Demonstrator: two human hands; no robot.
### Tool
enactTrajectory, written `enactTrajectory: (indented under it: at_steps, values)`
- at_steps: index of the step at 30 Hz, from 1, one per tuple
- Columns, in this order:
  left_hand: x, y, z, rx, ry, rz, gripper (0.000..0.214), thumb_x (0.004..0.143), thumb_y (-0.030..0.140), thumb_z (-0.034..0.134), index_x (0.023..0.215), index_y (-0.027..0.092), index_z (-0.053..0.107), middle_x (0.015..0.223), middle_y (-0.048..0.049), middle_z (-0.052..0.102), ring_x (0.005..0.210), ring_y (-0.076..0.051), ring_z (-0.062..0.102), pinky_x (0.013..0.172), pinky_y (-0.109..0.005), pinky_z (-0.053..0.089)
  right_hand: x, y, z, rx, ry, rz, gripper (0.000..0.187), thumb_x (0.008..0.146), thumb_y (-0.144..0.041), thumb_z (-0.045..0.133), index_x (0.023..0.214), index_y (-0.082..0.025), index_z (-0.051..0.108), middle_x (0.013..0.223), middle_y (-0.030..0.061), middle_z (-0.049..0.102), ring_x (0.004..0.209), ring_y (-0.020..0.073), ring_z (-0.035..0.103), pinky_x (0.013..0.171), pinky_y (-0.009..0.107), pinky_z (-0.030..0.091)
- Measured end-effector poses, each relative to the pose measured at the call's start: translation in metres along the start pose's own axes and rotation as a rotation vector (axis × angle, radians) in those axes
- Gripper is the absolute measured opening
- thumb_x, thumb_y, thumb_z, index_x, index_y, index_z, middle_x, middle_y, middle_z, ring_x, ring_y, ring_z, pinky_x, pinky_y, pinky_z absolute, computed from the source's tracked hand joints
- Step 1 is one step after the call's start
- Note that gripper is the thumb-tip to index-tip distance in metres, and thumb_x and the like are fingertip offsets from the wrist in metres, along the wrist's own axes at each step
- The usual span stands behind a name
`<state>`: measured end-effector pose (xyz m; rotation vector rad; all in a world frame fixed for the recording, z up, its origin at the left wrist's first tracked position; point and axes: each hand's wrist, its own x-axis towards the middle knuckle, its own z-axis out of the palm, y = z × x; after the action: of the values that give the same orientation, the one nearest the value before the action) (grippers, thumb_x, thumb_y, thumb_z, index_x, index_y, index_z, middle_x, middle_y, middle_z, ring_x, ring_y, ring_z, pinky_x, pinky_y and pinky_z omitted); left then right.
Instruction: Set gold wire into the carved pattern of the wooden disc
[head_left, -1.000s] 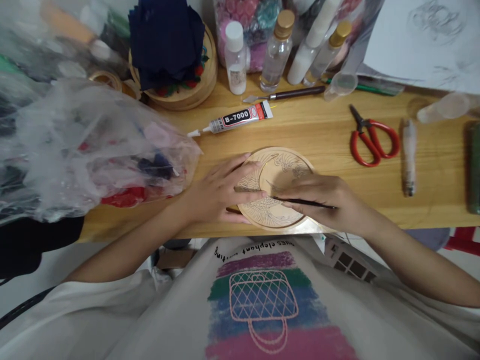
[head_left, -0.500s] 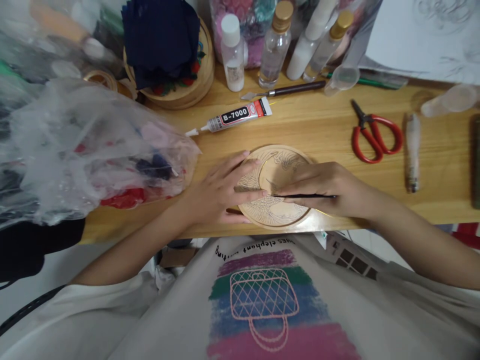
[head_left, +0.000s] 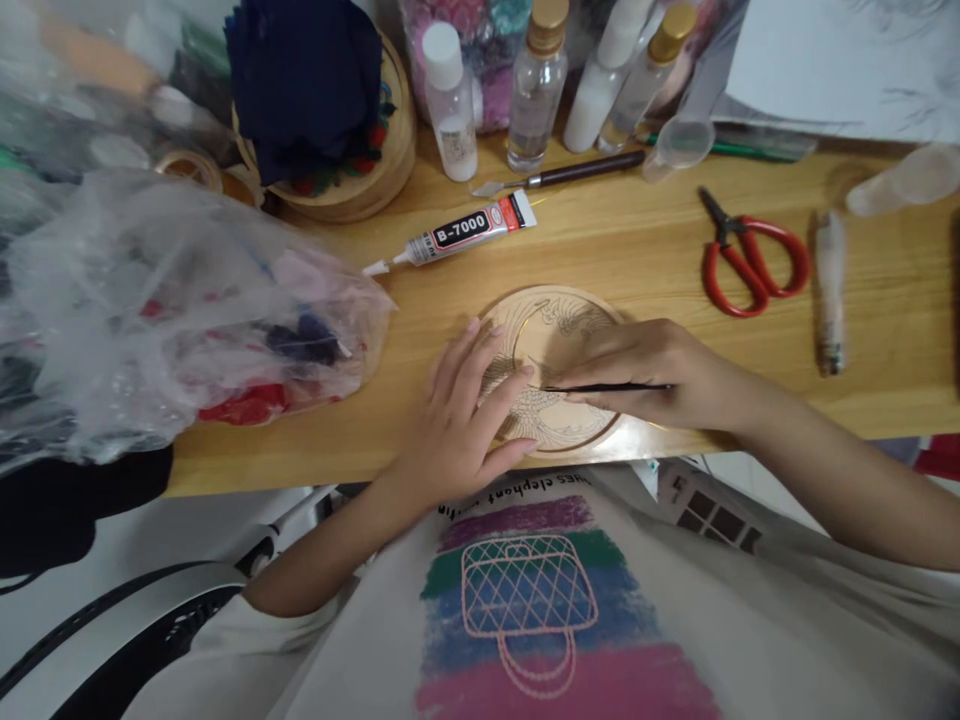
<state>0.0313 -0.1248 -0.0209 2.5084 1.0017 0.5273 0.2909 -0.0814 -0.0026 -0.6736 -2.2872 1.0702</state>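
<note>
Left hand (head_left: 457,430) swung bodyward, fingers spread over the left side of the wooden disc (head_left: 535,345), on the table (head_left: 637,250) between both hands. Right hand (head_left: 656,365) pinches a thin dark stick (head_left: 622,387). Pin disc, keep stick low.

The left hand (head_left: 466,425) is spread at the round wooden piece (head_left: 546,340), and the right hand (head_left: 654,368) holds a thin dark tool (head_left: 619,387) over it. Red-handled scissors (head_left: 725,230) lie apart.
</note>
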Motion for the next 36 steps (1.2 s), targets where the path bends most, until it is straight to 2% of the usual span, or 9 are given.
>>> enactTrajectory:
  at_steps: [3,7,12,18,24,31,36]
  values:
    - [-0.006,0.011,0.007,0.112,0.071,-0.037,0.051,0.098,0.043,0.052,0.139,0.013,0.05,0.151,-0.0231,0.037,0.149,-0.04,0.023,0.117,-0.058,0.026,0.0,0.0,0.0,-0.012,-0.001,-0.005,0.018,0.096,-0.021,0.06,0.11,-0.018,0.071,0.097,0.0053,0.076,0.092,0.0129,0.07,0.081,0.025,0.053]
    - [-0.01,0.017,0.012,0.195,0.065,-0.052,0.054,0.098,0.049,0.049,0.14,0.016,0.052,0.151,-0.0215,0.04,0.148,-0.04,0.026,0.118,-0.055,0.025,-0.001,0.001,0.0,-0.02,0.001,-0.024,0.019,0.098,-0.023,0.057,0.111,-0.018,0.07,0.096,0.005,0.076,0.091,0.0125,0.07,0.081,0.025,0.052]
    - [-0.01,0.017,0.013,0.267,0.075,-0.007,0.054,0.098,0.053,0.048,0.136,0.016,0.056,0.146,-0.0213,0.047,0.147,-0.038,0.031,0.117,-0.051,0.026,-0.002,0.001,0.002,-0.029,0.01,-0.012,0.019,0.098,-0.023,0.057,0.111,-0.018,0.07,0.095,0.0052,0.075,0.088,0.0121,0.069,0.078,0.024,0.052]
    - [-0.009,0.018,0.014,0.272,0.077,-0.008,0.057,0.097,0.057,0.048,0.136,0.016,0.056,0.145,-0.0224,0.05,0.144,-0.037,0.037,0.115,-0.052,0.031,-0.005,0.0,0.001,0.001,0.002,0.01,0.019,0.096,-0.021,0.06,0.111,-0.016,0.069,0.094,0.0058,0.075,0.088,0.0132,0.068,0.078,0.025,0.051]
    - [-0.008,0.018,0.014,0.299,0.095,0.013,0.056,0.098,0.057,0.048,0.131,0.014,0.059,0.141,-0.0237,0.053,0.143,-0.038,0.04,0.111,-0.051,0.037,-0.012,-0.001,-0.004,0.033,-0.045,0.099,0.022,0.099,-0.029,0.056,0.113,-0.02,0.07,0.097,0.0053,0.075,0.089,0.014,0.069,0.08,0.027,0.052]
    - [-0.008,0.018,0.014,0.301,0.089,-0.005,0.055,0.097,0.057,0.048,0.132,0.016,0.058,0.143,-0.0222,0.052,0.144,-0.037,0.039,0.112,-0.051,0.037,-0.01,-0.001,-0.007,0.037,-0.065,0.057,0.022,0.099,-0.024,0.055,0.112,-0.014,0.07,0.092,0.009,0.074,0.085,0.0142,0.067,0.077,0.027,0.05]
    - [-0.008,0.018,0.015,0.265,0.107,-0.004,0.054,0.096,0.056,0.052,0.131,0.015,0.059,0.143,-0.0231,0.052,0.144,-0.038,0.038,0.113,-0.052,0.035,-0.009,0.0,-0.008,0.027,-0.077,0.048,0.024,0.1,-0.026,0.053,0.114,-0.016,0.069,0.093,0.0089,0.074,0.085,0.0132,0.066,0.077,0.025,0.049]
